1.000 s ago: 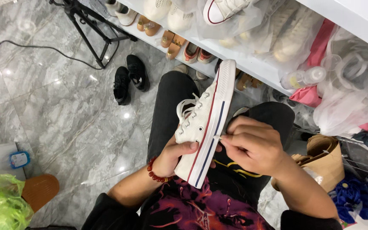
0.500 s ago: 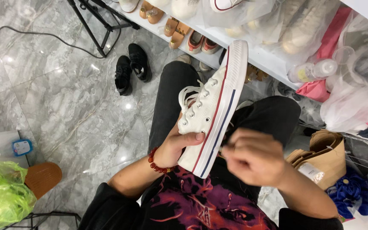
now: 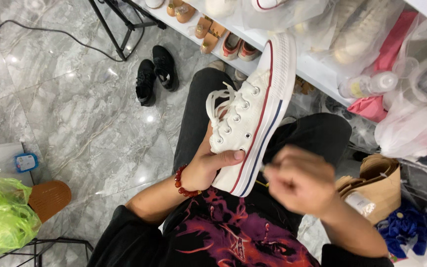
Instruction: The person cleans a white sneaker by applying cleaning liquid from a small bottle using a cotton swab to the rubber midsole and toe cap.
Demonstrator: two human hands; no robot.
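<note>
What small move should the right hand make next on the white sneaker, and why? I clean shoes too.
Probably bring the right hand back against the sneaker's striped sole edge. The left hand grips the shoe at the heel, sole side turned toward the right hand, which sits just off that edge, blurred, pinching something small I cannot make out.

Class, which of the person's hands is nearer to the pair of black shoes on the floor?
Left. The left hand grips the white sneaker, below-right of the black shoes; the right hand is farther right.
</note>
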